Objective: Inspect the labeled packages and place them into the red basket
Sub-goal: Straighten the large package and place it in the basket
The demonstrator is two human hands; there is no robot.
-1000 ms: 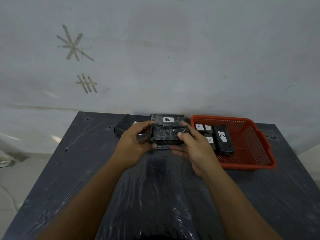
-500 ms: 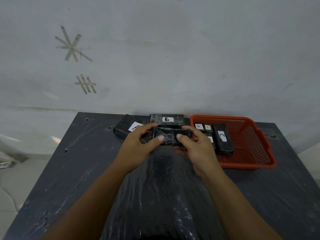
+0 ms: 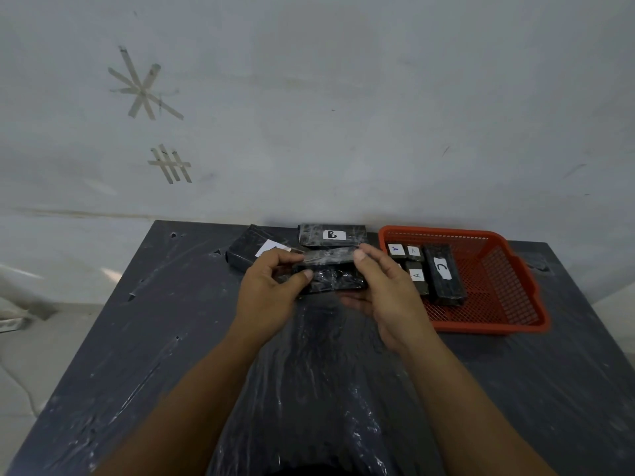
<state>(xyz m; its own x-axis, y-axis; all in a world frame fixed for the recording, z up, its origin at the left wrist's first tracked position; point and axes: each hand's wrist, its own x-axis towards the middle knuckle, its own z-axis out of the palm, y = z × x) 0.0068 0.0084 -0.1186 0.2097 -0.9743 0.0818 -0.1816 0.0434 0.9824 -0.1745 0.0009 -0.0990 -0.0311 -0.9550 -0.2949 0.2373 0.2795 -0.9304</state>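
The person has a black wrapped package (image 3: 328, 274) up off the desk (image 3: 144, 338), pinched at each end: left hand (image 3: 271, 290) closed on its left end, right hand (image 3: 385, 290) closed on its right end, thumbs on the near face and fingers over the top. It sits just in front of the package marked B (image 3: 331, 235), which lies flat at the back of the desk, with another package (image 3: 252, 250) beside that, showing part of a white label.

The red basket (image 3: 498, 297) is right next to the right hand and already holds a few: small ones marked A (image 3: 395, 250) and a long one marked C (image 3: 443, 271).

No label is showing on the held package from here, so it looks like the checking step isn't finished. Best move is probably to roll it between the fingertips until the white sticker faces up, keeping both ends supported since the shiny wrap looks slippery. Then it's a short hop right, and setting it down flat in the open mesh on the basket's right side would keep the other labels readable rather than burying them.
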